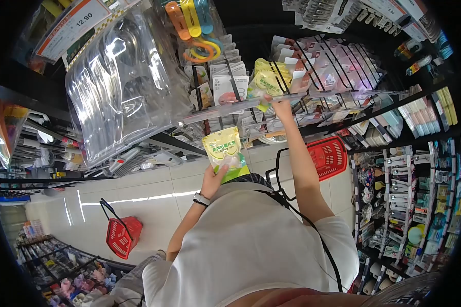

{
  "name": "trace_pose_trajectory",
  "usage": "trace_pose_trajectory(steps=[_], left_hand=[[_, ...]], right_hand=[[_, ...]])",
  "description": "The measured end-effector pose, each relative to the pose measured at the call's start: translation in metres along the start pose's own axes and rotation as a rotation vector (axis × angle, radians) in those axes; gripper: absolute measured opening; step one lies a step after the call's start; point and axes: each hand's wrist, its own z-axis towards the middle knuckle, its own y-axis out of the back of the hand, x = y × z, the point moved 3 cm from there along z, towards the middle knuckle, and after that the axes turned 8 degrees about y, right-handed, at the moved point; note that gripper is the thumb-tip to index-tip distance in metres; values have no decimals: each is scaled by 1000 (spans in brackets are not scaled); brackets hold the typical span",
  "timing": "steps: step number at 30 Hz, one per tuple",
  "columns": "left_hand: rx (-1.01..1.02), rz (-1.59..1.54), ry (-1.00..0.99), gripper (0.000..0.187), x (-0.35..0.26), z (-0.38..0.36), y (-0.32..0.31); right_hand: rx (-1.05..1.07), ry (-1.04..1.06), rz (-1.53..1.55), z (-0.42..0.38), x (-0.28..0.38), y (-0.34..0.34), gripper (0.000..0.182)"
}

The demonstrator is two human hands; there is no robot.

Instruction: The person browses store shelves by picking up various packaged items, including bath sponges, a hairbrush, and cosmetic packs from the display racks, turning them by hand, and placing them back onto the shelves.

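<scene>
My left hand (pixel 215 179), with a watch on its wrist, grips the lower left of a yellow and green packet (pixel 223 147) in front of my chest. Farther forward, my right hand (pixel 280 106) reaches to the shelf's front edge, below a row of similar yellow packets (pixel 272 77) on hooks. Its fingers are close together by the bottom of these packets; whether they hold one is too small to tell. White packs (pixel 230 89) hang just left of the yellow ones, and pinkish packs (pixel 325 66) hang to their right.
Large clear plastic bags (pixel 123 87) hang at the upper left. One red basket (pixel 329 157) is beyond my right arm; another red basket (pixel 124 236) stands on the tiled floor (pixel 159 197) at left. Racks of goods (pixel 402 194) line the right side. Part of another person shows at lower left.
</scene>
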Motion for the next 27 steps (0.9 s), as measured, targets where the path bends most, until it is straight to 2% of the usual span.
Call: trace_pose_trajectory(steps=[1,4,7,10,17,22,25,27], left_hand=[[-6,17,-4,31,0,0,-1],[-19,50,-13,31,3,3,-2],[-25,58,-18,31,7,5,-4],[-25,118,-49,31,5,8,-7],[-97,316,-186,30,-10,33,-20],[-71,392,-207,29,-19,54,-37],[-53,452,-227,30,-14,74,-47],[-52,515,-233,30,-16,86,-56]], right_hand=[[-5,34,49,-1,5,0,36],[85,-70,77,-9,-7,9,31],[22,-141,163,-28,6,23,26],[93,-111,181,-40,15,35,25],[176,-277,265,-68,51,66,26],[298,-283,162,-90,47,89,26],[260,-335,99,-112,25,103,25],[196,-395,172,-128,23,108,26]])
